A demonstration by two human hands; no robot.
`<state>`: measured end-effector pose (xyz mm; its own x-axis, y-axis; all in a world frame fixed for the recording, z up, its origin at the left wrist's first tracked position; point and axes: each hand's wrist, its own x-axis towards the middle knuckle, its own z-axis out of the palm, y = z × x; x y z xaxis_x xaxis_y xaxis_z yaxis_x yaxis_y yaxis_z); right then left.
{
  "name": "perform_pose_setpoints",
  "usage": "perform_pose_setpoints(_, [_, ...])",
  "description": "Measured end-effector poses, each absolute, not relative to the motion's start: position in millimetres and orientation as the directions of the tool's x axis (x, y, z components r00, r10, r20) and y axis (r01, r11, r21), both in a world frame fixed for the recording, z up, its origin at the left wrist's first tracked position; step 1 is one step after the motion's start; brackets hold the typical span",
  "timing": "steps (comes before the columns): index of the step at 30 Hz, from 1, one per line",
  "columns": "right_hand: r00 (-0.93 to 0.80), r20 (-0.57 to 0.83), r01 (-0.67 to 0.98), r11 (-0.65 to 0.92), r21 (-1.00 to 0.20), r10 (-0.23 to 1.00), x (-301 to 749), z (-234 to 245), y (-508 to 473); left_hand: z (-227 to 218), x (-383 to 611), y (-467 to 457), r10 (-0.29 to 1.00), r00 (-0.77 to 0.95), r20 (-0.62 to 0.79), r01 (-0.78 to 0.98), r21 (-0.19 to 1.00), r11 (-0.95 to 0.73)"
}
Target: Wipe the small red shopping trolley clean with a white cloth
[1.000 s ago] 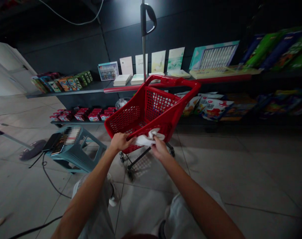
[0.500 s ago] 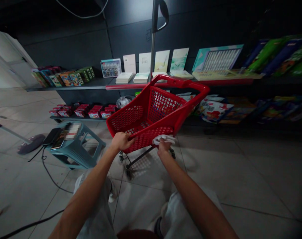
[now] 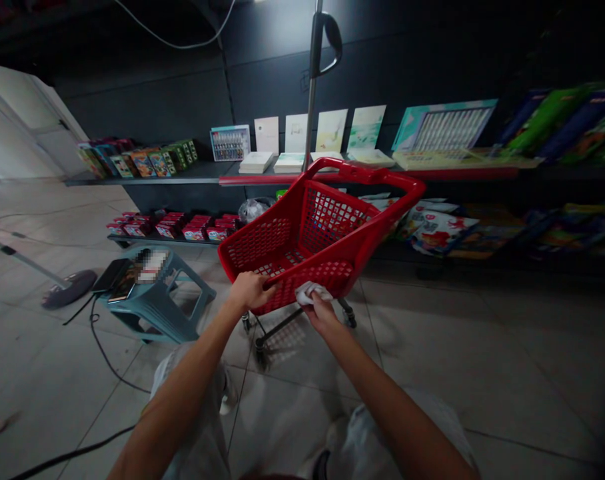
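A small red plastic shopping cart (image 3: 332,227) on wheels stands on the tiled floor in front of me, its basket holding nothing I can see. My left hand (image 3: 250,292) is closed around the near rim of the basket at its left corner. My right hand (image 3: 321,311) is closed on a crumpled white cloth (image 3: 308,292) and presses it against the outside of the basket's near wall, low down. My knees in light trousers show at the bottom of the picture.
A teal plastic stool (image 3: 157,297) with a phone and papers on it stands to the left, a black cable trailing from it. A fan base (image 3: 68,289) lies further left. Dark shelves (image 3: 192,177) with boxes, cards and books run behind the cart. A metal pole (image 3: 311,93) rises behind it.
My right hand has moved the cloth from the basket's top rim to the right along it, then down and back left onto the near wall. My left hand kept its hold.
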<state>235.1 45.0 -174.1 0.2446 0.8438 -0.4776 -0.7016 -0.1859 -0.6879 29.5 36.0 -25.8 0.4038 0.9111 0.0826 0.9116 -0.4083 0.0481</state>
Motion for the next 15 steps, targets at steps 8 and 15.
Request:
perform_pose_setpoints(8, [0.004, -0.431, -0.715, -0.299, -0.632, 0.902, 209, -154, 13, -28, 28, 31, 0.903, 0.419, 0.095, 0.902, 0.069, -0.426])
perform_pose_setpoints(15, [-0.034, -0.378, -0.677, -0.299, -0.672, 0.925, 208, -145, 7, -29, 28, 30, 0.907, 0.410, 0.097, 0.905, 0.083, -0.417])
